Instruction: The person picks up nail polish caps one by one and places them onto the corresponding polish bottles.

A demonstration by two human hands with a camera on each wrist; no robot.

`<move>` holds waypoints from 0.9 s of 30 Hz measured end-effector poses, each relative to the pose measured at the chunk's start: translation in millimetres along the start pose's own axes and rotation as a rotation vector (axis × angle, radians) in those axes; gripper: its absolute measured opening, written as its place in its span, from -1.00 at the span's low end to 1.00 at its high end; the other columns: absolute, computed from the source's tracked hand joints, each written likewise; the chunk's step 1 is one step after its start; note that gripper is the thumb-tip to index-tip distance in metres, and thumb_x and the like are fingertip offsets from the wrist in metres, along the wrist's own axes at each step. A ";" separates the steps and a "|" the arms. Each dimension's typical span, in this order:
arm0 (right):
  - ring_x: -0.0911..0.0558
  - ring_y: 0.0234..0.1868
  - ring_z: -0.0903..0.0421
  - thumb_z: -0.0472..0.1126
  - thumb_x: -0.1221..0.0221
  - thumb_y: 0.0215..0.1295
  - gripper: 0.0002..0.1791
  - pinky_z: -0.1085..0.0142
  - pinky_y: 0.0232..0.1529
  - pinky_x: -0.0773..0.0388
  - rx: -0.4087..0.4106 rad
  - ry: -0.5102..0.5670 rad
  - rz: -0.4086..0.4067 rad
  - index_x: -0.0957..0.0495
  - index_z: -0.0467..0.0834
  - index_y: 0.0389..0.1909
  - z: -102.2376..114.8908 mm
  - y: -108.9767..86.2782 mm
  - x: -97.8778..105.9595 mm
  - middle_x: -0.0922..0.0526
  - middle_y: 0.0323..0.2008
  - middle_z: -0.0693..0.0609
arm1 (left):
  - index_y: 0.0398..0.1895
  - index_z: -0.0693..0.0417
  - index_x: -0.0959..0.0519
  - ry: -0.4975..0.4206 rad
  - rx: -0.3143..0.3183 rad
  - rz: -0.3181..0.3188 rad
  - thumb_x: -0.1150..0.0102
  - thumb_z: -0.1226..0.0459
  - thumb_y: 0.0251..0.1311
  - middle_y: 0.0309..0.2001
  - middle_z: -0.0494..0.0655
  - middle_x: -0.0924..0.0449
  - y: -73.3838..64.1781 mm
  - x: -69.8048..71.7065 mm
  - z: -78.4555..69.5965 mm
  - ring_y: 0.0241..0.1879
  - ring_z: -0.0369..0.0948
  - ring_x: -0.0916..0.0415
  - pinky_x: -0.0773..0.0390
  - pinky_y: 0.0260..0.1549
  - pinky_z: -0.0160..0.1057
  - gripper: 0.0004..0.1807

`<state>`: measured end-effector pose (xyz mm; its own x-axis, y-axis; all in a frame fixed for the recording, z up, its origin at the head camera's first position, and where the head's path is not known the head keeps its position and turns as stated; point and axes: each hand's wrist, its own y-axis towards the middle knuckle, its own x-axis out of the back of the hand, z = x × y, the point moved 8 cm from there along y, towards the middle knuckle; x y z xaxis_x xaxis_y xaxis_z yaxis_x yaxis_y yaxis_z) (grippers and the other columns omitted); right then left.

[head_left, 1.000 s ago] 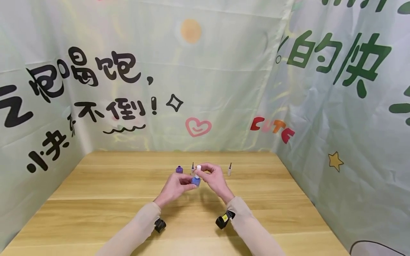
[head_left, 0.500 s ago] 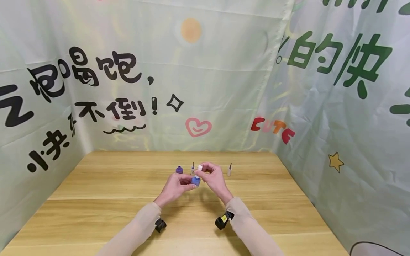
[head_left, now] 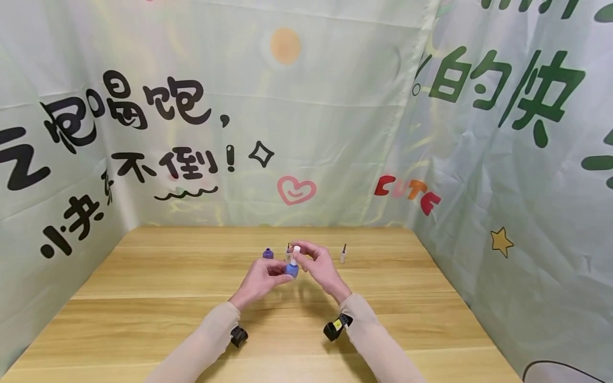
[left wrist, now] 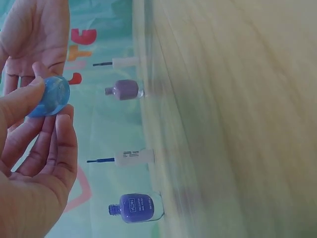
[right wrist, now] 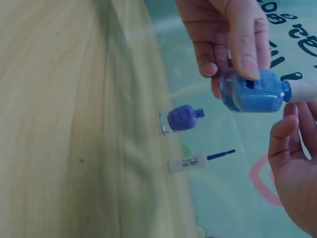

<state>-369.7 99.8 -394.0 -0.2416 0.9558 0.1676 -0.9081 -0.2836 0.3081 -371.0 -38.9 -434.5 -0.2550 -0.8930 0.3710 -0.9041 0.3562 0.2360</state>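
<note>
In front of me, a blue nail polish bottle is held above the table, tilted slightly. My left hand pinches its glass body between thumb and fingers. The white cap sits at the bottle's neck, and my right hand grips it from the right. Behind the hands stands an open purple nail polish bottle, beside an upright white cap with its brush pointing up. Farther right are an open mauve bottle, hidden by my right hand in the head view, and a second upright brush cap.
The wooden table spreads out around the hands. Printed pale green cloth hangs along its back and both sides. A black wrist camera is strapped at the right sleeve, another device at the left.
The right fingers have shifted a little on the white cap, and the blue bottle has moved very slightly left. The bottles and brush caps behind stay where they were.
</note>
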 end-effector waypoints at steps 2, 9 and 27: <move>-0.49 -0.35 0.09 -0.30 -0.07 0.46 -0.64 0.44 -0.42 -0.39 -0.005 0.012 0.030 -0.50 -0.40 0.16 -7.4 2.4 -0.6 -0.60 0.05 -0.41 | -0.15 0.06 -0.73 -0.002 0.003 0.001 -0.44 0.25 0.08 -0.28 -0.07 -0.75 -0.1 0.2 0.8 -0.31 -0.24 -0.65 -0.65 -0.27 -0.31 -0.76; -0.40 -0.56 0.29 -0.17 -0.26 0.32 -0.71 0.48 -0.52 -0.33 -0.060 -0.024 -0.087 -0.66 -0.28 -0.05 -19.5 3.8 6.2 -0.75 -0.17 -0.18 | -0.18 0.03 -0.74 -0.016 -0.023 0.020 -0.43 0.24 0.09 -0.28 -0.08 -0.75 -0.6 -1.9 0.9 -0.31 -0.22 -0.66 -0.64 -0.26 -0.32 -0.79; -0.46 -0.56 0.30 -0.33 -0.31 0.22 -0.67 0.43 -0.59 -0.41 -0.047 -0.012 -0.091 -0.57 -0.42 -0.03 -5.8 0.2 3.6 -0.65 -0.37 -0.06 | -0.09 0.04 -0.71 0.002 -0.035 0.029 -0.37 0.27 0.15 -0.24 -0.08 -0.74 -0.8 -4.2 0.1 -0.28 -0.23 -0.65 -0.63 -0.23 -0.31 -0.76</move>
<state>-372.8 103.6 -398.8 -0.1534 0.9763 0.1524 -0.9412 -0.1914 0.2786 -369.2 -35.5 -436.3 -0.2799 -0.8816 0.3800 -0.8839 0.3912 0.2564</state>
